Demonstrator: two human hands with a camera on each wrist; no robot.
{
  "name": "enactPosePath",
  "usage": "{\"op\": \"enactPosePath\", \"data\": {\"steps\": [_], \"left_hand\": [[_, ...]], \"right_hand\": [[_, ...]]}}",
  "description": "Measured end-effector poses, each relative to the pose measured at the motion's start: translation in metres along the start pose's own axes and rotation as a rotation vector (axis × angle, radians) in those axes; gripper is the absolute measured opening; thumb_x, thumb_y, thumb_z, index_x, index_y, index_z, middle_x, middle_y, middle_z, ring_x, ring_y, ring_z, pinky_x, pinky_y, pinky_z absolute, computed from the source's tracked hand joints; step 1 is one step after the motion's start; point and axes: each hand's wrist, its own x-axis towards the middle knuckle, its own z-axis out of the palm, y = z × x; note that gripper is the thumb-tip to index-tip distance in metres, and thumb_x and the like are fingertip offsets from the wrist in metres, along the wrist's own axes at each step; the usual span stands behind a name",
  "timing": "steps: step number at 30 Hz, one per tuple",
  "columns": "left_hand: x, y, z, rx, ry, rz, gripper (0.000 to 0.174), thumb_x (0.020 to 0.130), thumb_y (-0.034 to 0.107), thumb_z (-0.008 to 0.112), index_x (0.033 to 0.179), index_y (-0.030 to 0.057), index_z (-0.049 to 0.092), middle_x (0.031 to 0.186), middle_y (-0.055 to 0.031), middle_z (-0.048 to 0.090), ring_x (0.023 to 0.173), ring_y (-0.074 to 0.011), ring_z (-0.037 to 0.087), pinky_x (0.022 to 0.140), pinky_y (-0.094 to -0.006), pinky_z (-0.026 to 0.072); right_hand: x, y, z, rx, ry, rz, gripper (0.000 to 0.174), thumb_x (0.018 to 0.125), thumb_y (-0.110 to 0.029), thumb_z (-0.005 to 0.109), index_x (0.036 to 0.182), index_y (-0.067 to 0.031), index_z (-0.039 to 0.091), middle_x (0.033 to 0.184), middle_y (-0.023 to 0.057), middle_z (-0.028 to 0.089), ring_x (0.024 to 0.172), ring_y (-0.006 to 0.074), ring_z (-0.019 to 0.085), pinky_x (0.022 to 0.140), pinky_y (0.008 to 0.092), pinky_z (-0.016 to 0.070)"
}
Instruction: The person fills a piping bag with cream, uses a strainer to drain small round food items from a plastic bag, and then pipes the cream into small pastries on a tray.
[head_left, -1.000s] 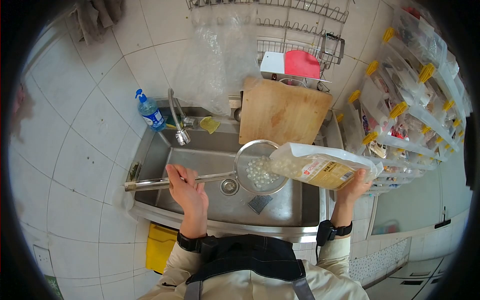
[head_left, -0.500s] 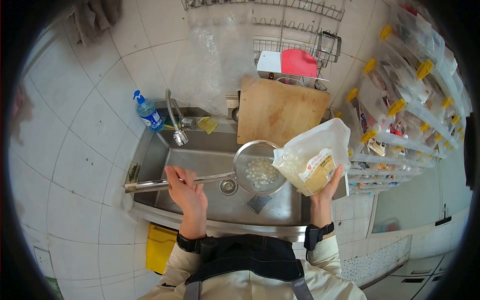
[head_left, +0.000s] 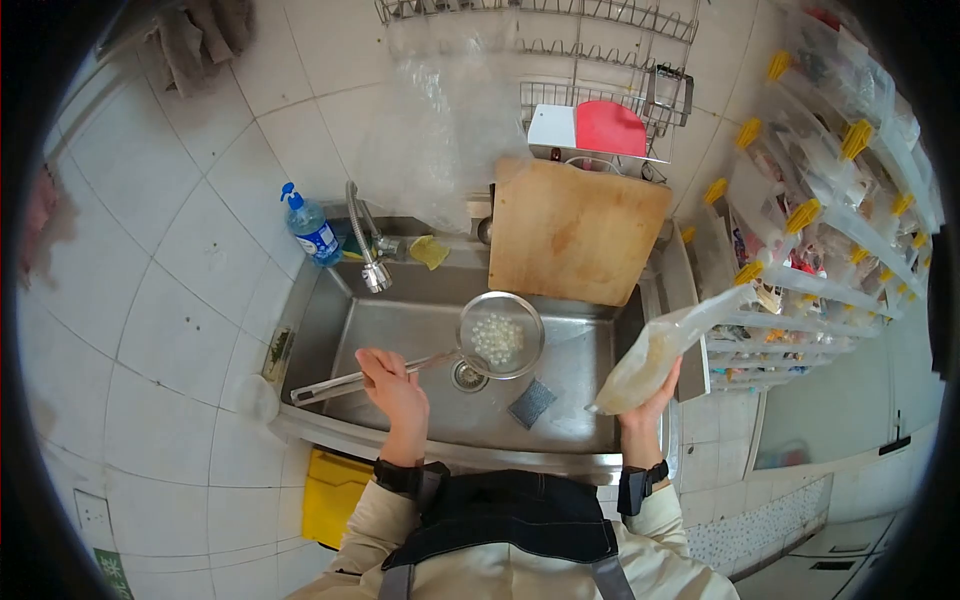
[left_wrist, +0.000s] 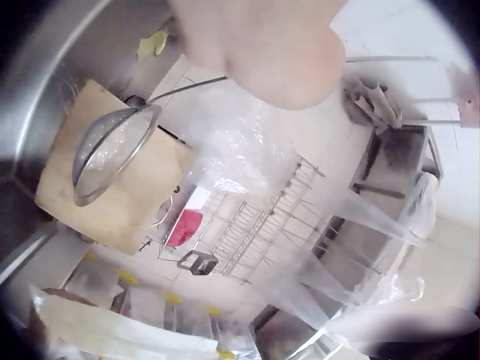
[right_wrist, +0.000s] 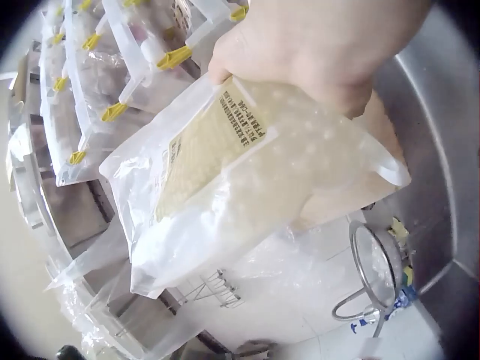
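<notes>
My left hand grips the long metal handle of a round mesh strainer, held over the sink. Small pale balls lie in the strainer's bowl. At the sink's right side my right hand holds a translucent bag, apart from the strainer and tilted with its narrow end low. In the right wrist view the bag shows pale round contents and a yellow label, with my right hand around its edge. The left wrist view shows my left hand and the strainer beyond it.
The metal sink holds a dark scouring pad near the drain. Behind stand a faucet, a blue soap bottle and a wooden cutting board. Clear bins with yellow latches stack at the right.
The bag has moved away from the strainer towards the right and turned edge-on. The strainer has shifted slightly left and down, still in my left hand.
</notes>
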Motion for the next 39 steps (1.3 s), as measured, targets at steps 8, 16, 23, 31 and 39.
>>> {"op": "enactPosePath", "data": {"steps": [8,16,23,31,39], "left_hand": [[-0.001,-0.022,0.000,0.005,0.013,-0.125,0.034,0.089,0.039,0.037,0.063,0.0191,0.031,0.051,0.0071,0.024,0.046,-0.0041,0.022,0.039,-0.0209,0.0117],[0.020,-0.035,0.006,0.028,-0.051,-0.124,0.032,0.088,0.037,0.038,0.063,0.0198,0.030,0.052,0.0069,0.025,0.043,-0.0046,0.020,0.037,-0.0208,0.0120],[0.020,-0.036,0.019,0.099,-0.138,-0.156,0.033,0.089,0.034,0.034,0.061,0.0193,0.027,0.051,0.0068,0.022,0.042,-0.0047,0.016,0.036,-0.0204,0.0113],[0.025,-0.040,0.012,0.058,-0.187,-0.206,0.034,0.090,0.033,0.034,0.060,0.0198,0.025,0.050,0.0071,0.019,0.042,-0.0050,0.013,0.037,-0.0211,0.0096],[0.027,-0.045,0.001,0.051,-0.179,-0.170,0.035,0.090,0.036,0.035,0.061,0.0179,0.026,0.051,0.0063,0.018,0.044,-0.0052,0.014,0.037,-0.0222,0.0089]], "right_hand": [[-0.021,-0.025,-0.070,0.017,0.024,-0.041,0.053,0.081,-0.052,0.041,0.113,-0.0103,0.047,0.102,0.0059,0.055,0.089,0.0210,0.054,0.077,0.0368,0.0451],[-0.080,-0.044,-0.074,0.067,-0.040,0.059,0.044,0.084,-0.044,0.041,0.108,-0.0081,0.051,0.093,0.0130,0.059,0.078,0.0246,0.059,0.064,0.0349,0.0510],[-0.121,-0.017,-0.100,-0.036,0.058,0.795,0.039,0.082,-0.035,0.053,0.103,-0.0032,0.055,0.096,0.0102,0.060,0.080,0.0178,0.060,0.068,0.0301,0.0502],[-0.134,0.008,-0.075,-1.198,-0.401,0.511,0.039,0.084,-0.030,0.052,0.114,-0.0053,0.047,0.109,0.0085,0.047,0.102,0.0148,0.044,0.083,0.0262,0.0370],[-0.123,-0.007,-0.039,-1.275,-1.160,0.233,0.036,0.079,-0.025,0.058,0.113,-0.0137,0.050,0.117,0.0099,0.042,0.115,0.0277,0.034,0.097,0.0384,0.0254]]}}
